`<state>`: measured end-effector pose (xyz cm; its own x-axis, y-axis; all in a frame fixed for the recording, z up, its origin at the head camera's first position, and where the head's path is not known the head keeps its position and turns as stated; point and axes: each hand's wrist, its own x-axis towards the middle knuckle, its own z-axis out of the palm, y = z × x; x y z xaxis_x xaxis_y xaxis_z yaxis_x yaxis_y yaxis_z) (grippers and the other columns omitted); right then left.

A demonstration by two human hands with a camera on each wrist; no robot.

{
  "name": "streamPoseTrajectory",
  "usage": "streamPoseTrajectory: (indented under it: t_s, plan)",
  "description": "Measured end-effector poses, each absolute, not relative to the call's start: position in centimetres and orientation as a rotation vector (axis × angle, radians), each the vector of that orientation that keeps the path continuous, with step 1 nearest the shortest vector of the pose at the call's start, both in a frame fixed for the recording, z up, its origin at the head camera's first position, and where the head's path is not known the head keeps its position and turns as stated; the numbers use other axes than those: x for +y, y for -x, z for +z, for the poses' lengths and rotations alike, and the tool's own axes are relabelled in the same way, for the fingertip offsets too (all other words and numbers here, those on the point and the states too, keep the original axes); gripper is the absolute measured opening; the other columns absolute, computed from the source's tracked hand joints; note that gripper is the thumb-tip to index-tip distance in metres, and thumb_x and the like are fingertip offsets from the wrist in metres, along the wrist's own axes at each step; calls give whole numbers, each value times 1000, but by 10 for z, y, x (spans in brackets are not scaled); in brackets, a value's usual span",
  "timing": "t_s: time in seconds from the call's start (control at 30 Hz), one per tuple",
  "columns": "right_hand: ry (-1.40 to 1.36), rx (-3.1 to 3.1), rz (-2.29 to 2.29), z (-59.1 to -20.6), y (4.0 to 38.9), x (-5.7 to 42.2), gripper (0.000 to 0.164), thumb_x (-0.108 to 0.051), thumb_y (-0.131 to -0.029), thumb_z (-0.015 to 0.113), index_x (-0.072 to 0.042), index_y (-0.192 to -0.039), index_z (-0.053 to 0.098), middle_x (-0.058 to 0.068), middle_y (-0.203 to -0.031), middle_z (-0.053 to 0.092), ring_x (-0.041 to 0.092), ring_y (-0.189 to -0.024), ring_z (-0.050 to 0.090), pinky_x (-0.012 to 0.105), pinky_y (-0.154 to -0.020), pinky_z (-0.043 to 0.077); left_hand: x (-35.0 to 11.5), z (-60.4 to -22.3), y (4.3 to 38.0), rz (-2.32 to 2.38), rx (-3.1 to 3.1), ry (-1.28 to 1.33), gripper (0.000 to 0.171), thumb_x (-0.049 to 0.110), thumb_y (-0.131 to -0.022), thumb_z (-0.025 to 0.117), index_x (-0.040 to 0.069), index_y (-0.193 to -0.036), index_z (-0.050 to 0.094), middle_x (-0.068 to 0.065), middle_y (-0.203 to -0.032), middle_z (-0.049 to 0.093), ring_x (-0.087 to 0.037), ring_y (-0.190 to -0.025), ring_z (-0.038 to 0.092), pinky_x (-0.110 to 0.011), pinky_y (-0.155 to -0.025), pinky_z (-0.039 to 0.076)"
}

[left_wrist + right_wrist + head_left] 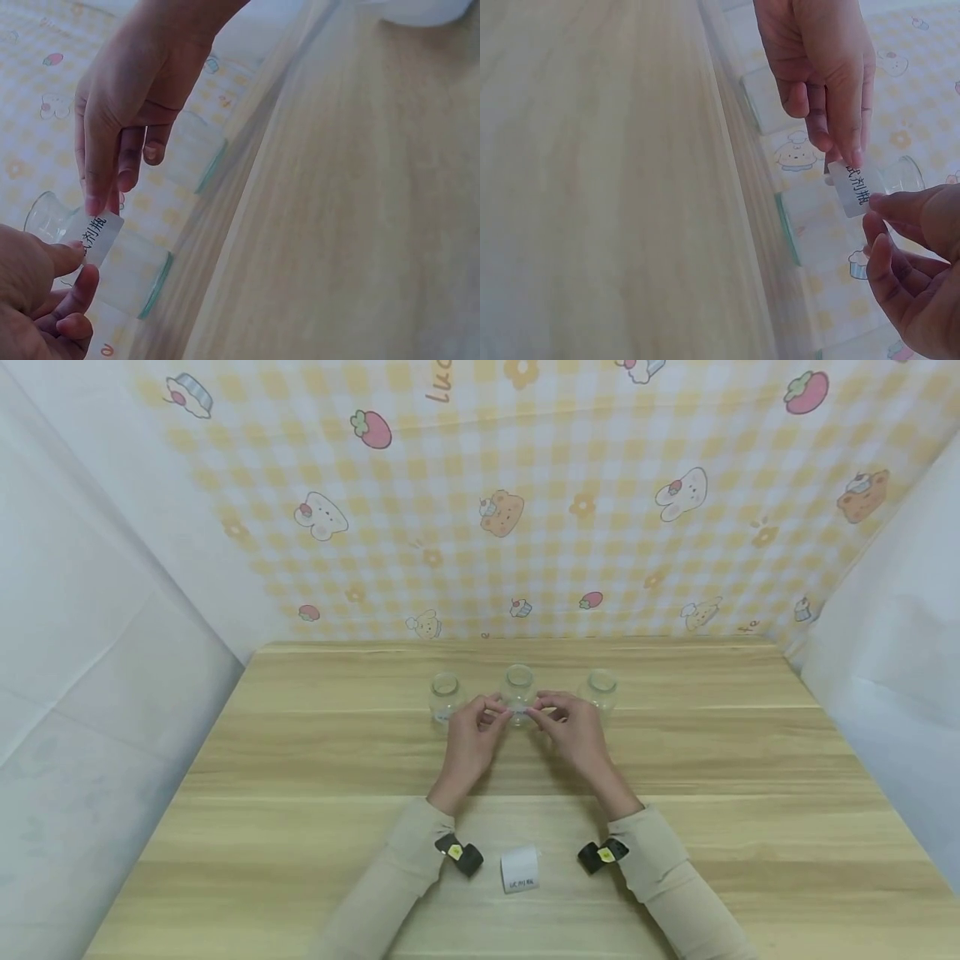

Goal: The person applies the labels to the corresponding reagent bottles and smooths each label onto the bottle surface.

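A small white label (847, 195) with dark handwritten characters is stretched between the two hands. My left hand (472, 735) pinches one end of it between thumb and fingers. At the other end, my right hand (579, 735) pinches it the same way. Right behind the label stands the middle glass jar (519, 677), upright, clear and open-mouthed; the label overlaps its lower front in the head view. Beside the left hand is another clear jar (444, 687), bearing a white label low on its side. A third clear jar (603, 682) stands behind the right hand, partly hidden by it.
On the wooden table (300, 827), between the forearms, lies a roll of white labels (520, 868) with writing on its loose end. A yellow checked cloth (555, 552) hangs behind the table's far edge, and white sheets (97, 610) hang at the sides.
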<state>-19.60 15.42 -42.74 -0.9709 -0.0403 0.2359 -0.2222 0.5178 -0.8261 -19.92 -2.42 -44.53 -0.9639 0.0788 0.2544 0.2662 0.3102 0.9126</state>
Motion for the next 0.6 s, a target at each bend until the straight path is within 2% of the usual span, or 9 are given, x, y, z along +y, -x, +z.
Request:
streamPoseTrajectory:
  t_s: [0.13,0.4,0.6]
  plan:
    - [-243,-2566,1408,-428,196,155,15,-13,-94,77,1,-97,78,23,-127,70,27,-76,74,27,-58,57,-23,-444,199,-1695,-2412,319,8,9,-98,72,1,-99,69,-22,-128,69,-30,-86,73,-36,-79,61]
    - [-287,-2540,1333,-428,197,155,14,-11,-94,77,3,-96,77,24,-123,71,32,-79,74,41,-68,62,-19,-445,198,-1651,-2408,316,8,9,-98,72,1,-98,69,-22,-124,71,-27,-81,72,-35,-74,60]
    - [-289,-2537,1338,-429,194,153,12,-9,-94,77,3,-95,77,24,-122,71,32,-79,74,42,-69,62,-18,-446,197,-1631,-2433,269,9,10,-98,73,2,-98,69,-18,-123,73,-21,-77,69,-29,-69,57]
